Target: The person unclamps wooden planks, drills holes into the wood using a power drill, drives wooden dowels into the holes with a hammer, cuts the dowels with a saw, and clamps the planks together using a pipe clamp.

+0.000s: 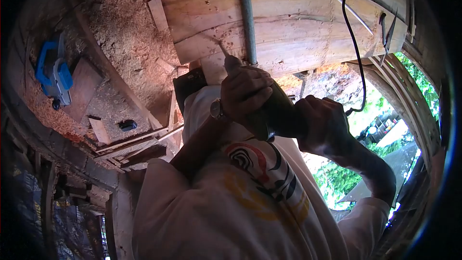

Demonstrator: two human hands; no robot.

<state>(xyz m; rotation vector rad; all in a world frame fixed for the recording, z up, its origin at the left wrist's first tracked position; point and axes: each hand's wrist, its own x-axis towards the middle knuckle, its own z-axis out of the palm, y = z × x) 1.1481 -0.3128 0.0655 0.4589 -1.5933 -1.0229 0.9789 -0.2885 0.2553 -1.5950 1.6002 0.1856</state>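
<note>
A dark corded power drill (276, 110) is held in both my hands in front of my shirt. My left hand (246, 91), with a watch at the wrist, wraps round its front body just behind the chuck (232, 62). Closed on the rear handle is my right hand (321, 124). The thin drill bit (223, 49) points away from me at a wide wooden board (298, 29); I cannot tell whether its tip is in the wood. A grey metal pipe (247, 19) lies across the board, just right of the bit.
A black cord (356, 48) hangs down the right side to the drill. On the board are a thin white rod (350, 11) and dark hand tools (383, 31). At left, a blue tool (55, 72) and wood offcuts (99, 130) lie among wood shavings (127, 38).
</note>
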